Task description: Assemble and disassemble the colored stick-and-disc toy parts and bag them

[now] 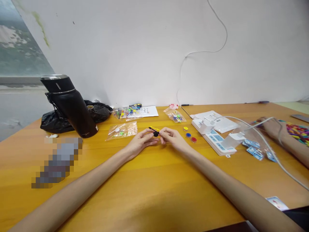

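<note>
In the head view, my left hand [139, 142] and my right hand [172, 138] meet above the table, fingertips closed around small parts. Between them is a small black disc [155, 134], pinched by my left fingers and touched by my right. Just above the disc lies a thin yellow stick [155, 129] with a black pointed end; the right fingers close at its right end. Whether stick and disc are joined I cannot tell. Right of my hands lie a yellow disc [185, 128], a blue disc [188, 135] and a red disc [193, 140].
Clear bags of small plastic parts [123, 130] [177, 116] lie beyond my hands. A black bottle [74, 109] stands left, near a pixelated object [59, 161]. A power strip [217, 143] with cables sits right. Another person's arm [287, 138] rests at the far right.
</note>
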### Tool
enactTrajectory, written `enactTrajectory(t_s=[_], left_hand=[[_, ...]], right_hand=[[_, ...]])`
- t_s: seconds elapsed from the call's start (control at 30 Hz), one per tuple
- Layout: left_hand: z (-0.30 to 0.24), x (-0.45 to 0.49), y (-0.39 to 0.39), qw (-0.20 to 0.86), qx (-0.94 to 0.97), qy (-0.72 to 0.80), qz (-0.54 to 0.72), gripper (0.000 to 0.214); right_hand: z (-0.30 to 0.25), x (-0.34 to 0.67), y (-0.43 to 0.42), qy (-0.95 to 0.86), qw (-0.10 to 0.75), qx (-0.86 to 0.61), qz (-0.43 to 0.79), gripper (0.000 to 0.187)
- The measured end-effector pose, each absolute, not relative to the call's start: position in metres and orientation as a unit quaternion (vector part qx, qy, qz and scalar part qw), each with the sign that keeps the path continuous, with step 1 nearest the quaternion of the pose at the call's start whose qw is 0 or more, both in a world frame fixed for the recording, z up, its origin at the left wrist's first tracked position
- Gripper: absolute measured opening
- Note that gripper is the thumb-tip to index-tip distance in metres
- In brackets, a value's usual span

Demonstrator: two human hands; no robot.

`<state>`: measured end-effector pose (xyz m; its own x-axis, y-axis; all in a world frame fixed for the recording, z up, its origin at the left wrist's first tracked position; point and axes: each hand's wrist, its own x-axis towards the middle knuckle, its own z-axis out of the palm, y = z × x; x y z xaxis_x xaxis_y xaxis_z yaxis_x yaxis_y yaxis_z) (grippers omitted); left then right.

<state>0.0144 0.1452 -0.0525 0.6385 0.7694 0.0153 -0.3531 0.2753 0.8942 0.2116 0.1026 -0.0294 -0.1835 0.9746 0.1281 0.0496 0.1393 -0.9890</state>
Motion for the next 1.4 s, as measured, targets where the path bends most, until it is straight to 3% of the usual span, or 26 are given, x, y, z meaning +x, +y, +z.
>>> enactTrajectory(t_s=[0.67,0.9,1.17,1.4], left_hand=[[-0.066,0.018,0.148,0.719,0.527,0.238,0.385,0.033],[-0.066,0.017,0.149,0.707,0.556,0.235,0.369,0.035],[-0.064,0.017,0.148,0.705,0.568,0.228,0.357,0.035],[-0.065,0.017,0.148,0.707,0.558,0.234,0.366,0.037]], right_hand=[[-0.034,0.206,0.092,-0.716,0.329,-0.581,0.203,0.023],[-0.038,0.203,0.092,-0.733,0.313,-0.567,0.207,0.019],[-0.041,0.212,0.096,-0.752,0.337,-0.474,0.309,0.023],[-0.045,0.210,0.097,-0.736,0.359,-0.476,0.320,0.028]])
